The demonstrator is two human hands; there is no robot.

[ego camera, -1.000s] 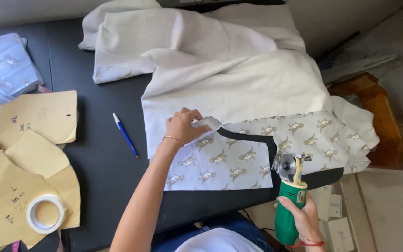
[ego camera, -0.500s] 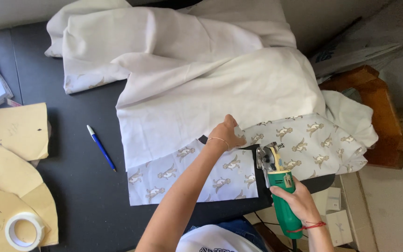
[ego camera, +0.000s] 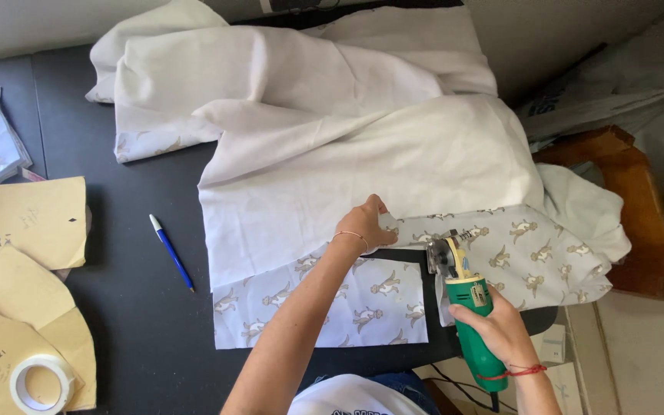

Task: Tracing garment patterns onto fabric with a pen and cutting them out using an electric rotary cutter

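Under cutter (ego camera: 466, 303), blade edge unclear

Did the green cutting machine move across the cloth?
Yes. The green cutter in the right hand sits further left along the printed fabric, nearer the left hand than before.

Small pale label (ego camera: 476, 294) on green cutter body; white boxes (ego camera: 551, 343) beside table edge.

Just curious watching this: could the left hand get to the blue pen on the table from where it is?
Probably yes. The left hand rests on the printed fabric, and the blue pen lies uncovered on the dark table to its left, with only flat cloth between.
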